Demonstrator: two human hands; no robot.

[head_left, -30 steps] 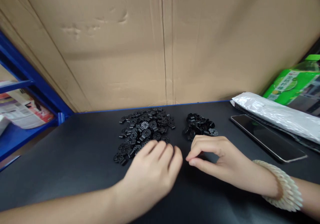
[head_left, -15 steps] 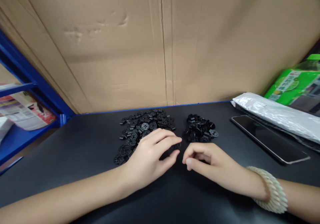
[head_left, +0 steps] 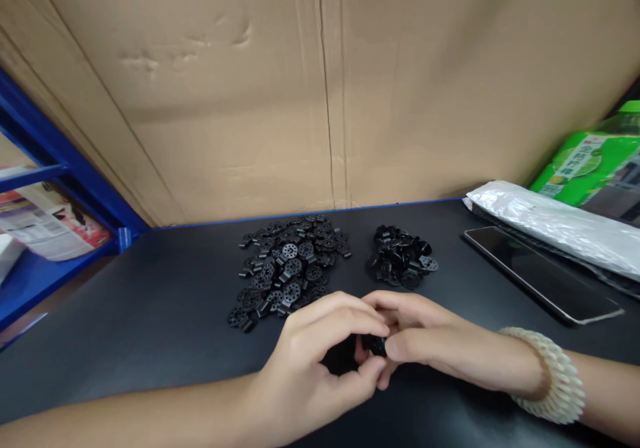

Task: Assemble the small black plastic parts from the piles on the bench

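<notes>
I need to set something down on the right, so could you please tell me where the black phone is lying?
The flat black phone lies on the black tabletop at the right, between the small pile of black plastic discs and the silvery plastic bag.

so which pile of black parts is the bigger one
The left pile, spread wide and mostly flat perforated discs; the right pile is smaller and more tightly heaped.
</notes>
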